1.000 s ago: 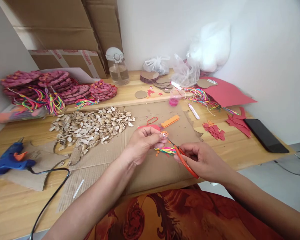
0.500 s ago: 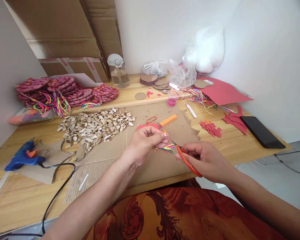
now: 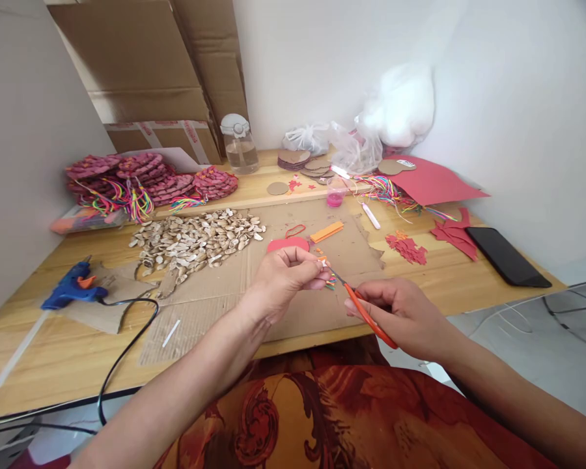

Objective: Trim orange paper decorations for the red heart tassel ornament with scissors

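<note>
1. The left hand (image 3: 290, 273) pinches a small orange-and-white piece (image 3: 323, 260) between thumb and forefinger, above the cardboard sheet (image 3: 297, 326) on the bench (image 3: 22, 345).
2. The right hand (image 3: 403, 319) is curled around the handles of the orange scissors (image 3: 366, 312); their dark blades slant up toward the pinched piece. Whether the tips touch it, I cannot tell.
3. The piece looks like thin paper or foam, so it should be almost weightless, bendy and easy to tear. Its orange and white parts are too small to make out clearly.
4. Best hold for it: a light pinch at one edge, fingertips back from the blades, with the outline left showing. Squeezing hard would probably crease it.
5. The scissors should feel stiff and modest in weight, with coated handles that likely give good grip. Take them by the loops; the metal end is the part to avoid.
6. Just beyond the left hand, the red shape (image 3: 288, 244) and the orange strip (image 3: 327, 232) lie on the cardboard. Both look light and flat, best lifted by an edge.
7. The coloured strands (image 3: 331, 282), partly hidden by the left hand, look soft and liable to tangle; gather them as a bunch.
</note>
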The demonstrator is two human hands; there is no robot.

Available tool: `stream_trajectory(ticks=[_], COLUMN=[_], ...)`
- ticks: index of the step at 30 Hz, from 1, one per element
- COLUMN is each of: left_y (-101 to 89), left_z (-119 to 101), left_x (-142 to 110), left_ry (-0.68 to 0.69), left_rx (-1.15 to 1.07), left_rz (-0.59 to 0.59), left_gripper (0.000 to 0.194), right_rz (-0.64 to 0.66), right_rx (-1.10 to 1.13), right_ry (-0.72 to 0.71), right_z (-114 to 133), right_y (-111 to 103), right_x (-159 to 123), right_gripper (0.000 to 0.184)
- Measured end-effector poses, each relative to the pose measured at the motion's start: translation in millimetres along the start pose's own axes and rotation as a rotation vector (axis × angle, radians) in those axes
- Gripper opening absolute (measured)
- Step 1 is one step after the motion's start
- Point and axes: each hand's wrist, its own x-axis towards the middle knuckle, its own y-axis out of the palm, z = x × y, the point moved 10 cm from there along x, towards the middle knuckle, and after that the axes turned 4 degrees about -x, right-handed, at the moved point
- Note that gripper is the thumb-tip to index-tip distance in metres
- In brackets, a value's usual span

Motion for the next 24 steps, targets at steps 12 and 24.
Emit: stream_trajectory(ticks=[12,24], left_y=[9.7,12.2], left_z=[-2,-8], left_x=[-13,-6], left_ry=[0.061,-0.08], left_rx=[0.014,0.129], left_rz=[0.021,0.138], left_gripper=[0.019,0.016], right_rz=[-0.12,0.17], right_rx=[-0.056,0.168], right_ry=[-0.104,0.078], right_z=[7,-2], right_y=[-4,-5], right_x=[-18,-14], right_gripper=[0.04,0.028])
